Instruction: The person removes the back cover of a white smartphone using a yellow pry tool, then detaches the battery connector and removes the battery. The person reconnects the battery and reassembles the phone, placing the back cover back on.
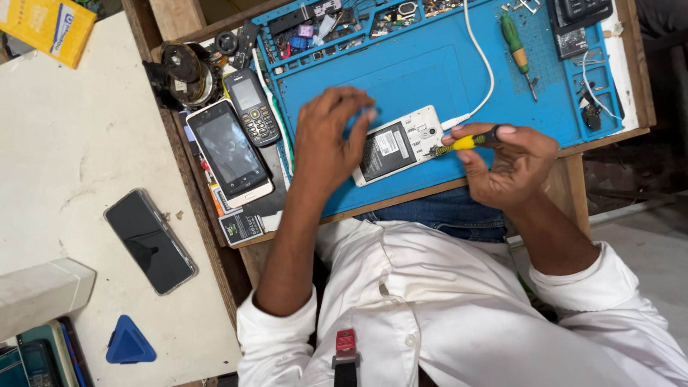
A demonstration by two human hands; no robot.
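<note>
Left hand [326, 140] presses flat on the opened white phone [401, 145] lying on the blue mat [430, 72] on the bench, right hand [510, 165] pinching a yellow screwdriver [464, 142], tip seemingly touching the phone's back.

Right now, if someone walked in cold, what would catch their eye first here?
The white phone lying open-backed on the blue mat, mid-frame: the left hand steadies it while the right hand holds a yellow-handled screwdriver with its tip at the phone's upper end. Left of the mat lie a white-framed smartphone and a keypad phone; a dark phone lies on the white table.
</note>
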